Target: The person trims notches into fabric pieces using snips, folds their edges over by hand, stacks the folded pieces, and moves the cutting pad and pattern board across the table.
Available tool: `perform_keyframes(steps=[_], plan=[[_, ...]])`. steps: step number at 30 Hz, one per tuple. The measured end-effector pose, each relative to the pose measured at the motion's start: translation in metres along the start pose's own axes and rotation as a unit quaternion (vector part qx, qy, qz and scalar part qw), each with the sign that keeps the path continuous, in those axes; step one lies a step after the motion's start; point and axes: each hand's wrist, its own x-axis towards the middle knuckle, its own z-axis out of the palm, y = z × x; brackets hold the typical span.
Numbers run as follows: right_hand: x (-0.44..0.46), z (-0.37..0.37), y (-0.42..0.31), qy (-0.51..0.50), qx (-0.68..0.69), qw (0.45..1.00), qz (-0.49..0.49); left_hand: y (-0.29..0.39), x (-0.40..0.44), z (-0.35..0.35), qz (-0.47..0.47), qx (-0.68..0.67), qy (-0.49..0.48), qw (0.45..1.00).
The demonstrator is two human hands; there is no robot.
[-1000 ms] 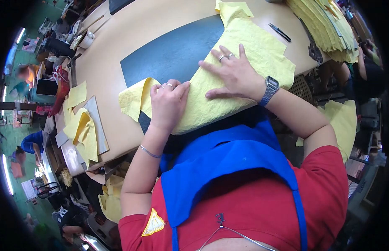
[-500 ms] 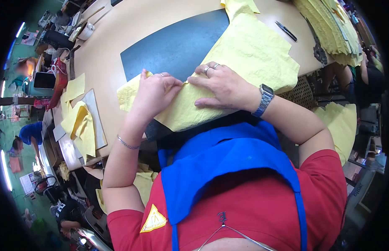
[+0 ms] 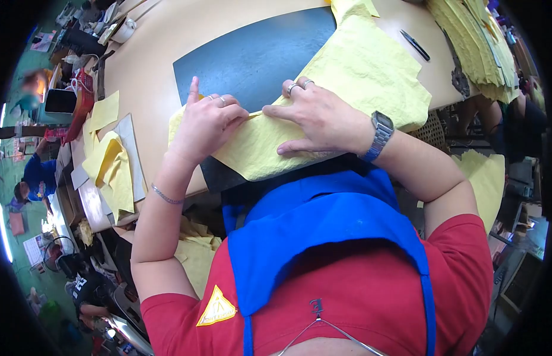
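Observation:
A large yellow sheet (image 3: 371, 65) with a wrinkled surface lies over a dark mat (image 3: 252, 56) on the table. My left hand (image 3: 210, 121) pinches the sheet's folded upper edge between thumb and fingers, with the index finger raised. Just to its right, my right hand (image 3: 323, 118) rests on the sheet, fingers spread and the index fingertip at the same edge. The sheet's lower edge hangs near my blue apron (image 3: 335, 225).
Black thread snips (image 3: 415, 45) lie at the upper right, near a thick stack of yellow sheets (image 3: 471, 41). Yellow scraps (image 3: 113, 166) and a grey board (image 3: 132, 148) are at the left. A red basket (image 3: 82, 101) stands beyond. Co-workers (image 3: 38, 175) sit at the far left.
My left hand has slid left along the sheet's edge, its index finger now raised. My right hand has come down and left beside it. The view has shifted slightly.

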Motion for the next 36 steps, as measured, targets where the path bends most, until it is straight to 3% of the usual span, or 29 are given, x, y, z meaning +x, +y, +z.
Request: perform_keyframes(steps=[11, 15, 18, 19, 22, 25, 27, 28, 29, 30, 33, 35, 36], plan=[[0.021, -0.006, -0.016, -0.069, -0.056, 0.995, 0.034, -0.01, -0.014, 0.008, -0.001, 0.082, 0.042, 0.996], [0.02, -0.008, -0.017, -0.062, -0.082, 0.995, 0.022, 0.0, -0.021, 0.01, -0.031, 0.135, 0.104, 0.985], [0.015, -0.011, 0.001, -0.059, 0.037, 0.996, 0.055, 0.031, -0.038, -0.001, -0.18, 0.121, 0.189, 0.958], [0.008, -0.011, 0.002, -0.014, 0.077, 0.995, 0.057, 0.034, -0.052, 0.001, -0.208, 0.088, 0.215, 0.95], [-0.008, 0.006, -0.008, 0.08, 0.142, 0.984, 0.068, 0.068, -0.083, -0.003, -0.346, 0.002, 0.014, 0.938], [-0.005, 0.013, -0.035, 0.019, 0.242, 0.964, 0.105, 0.085, -0.092, 0.024, -0.338, -0.002, 0.13, 0.932], [0.006, 0.012, -0.052, -0.03, 0.394, 0.914, 0.09, 0.079, -0.097, 0.039, -0.312, -0.098, 0.205, 0.923], [0.012, 0.01, -0.057, -0.028, 0.429, 0.899, 0.08, 0.079, -0.096, 0.022, -0.395, -0.25, 0.164, 0.869], [0.017, 0.007, -0.059, -0.029, 0.464, 0.882, 0.072, 0.075, -0.104, 0.031, -0.386, -0.477, 0.281, 0.738], [0.021, 0.006, -0.06, -0.032, 0.498, 0.864, 0.068, 0.07, -0.105, 0.021, -0.339, -0.549, 0.412, 0.643], [0.03, 0.005, -0.039, 0.049, 0.4, 0.915, 0.027, 0.045, -0.166, -0.037, -0.392, -0.501, 0.552, 0.538], [0.037, 0.005, -0.016, 0.083, 0.323, 0.943, 0.012, 0.012, -0.251, -0.048, -0.488, -0.435, 0.638, 0.407], [0.039, 0.004, -0.005, 0.089, 0.282, 0.955, 0.019, 0.033, -0.256, -0.097, -0.539, -0.422, 0.665, 0.298]])
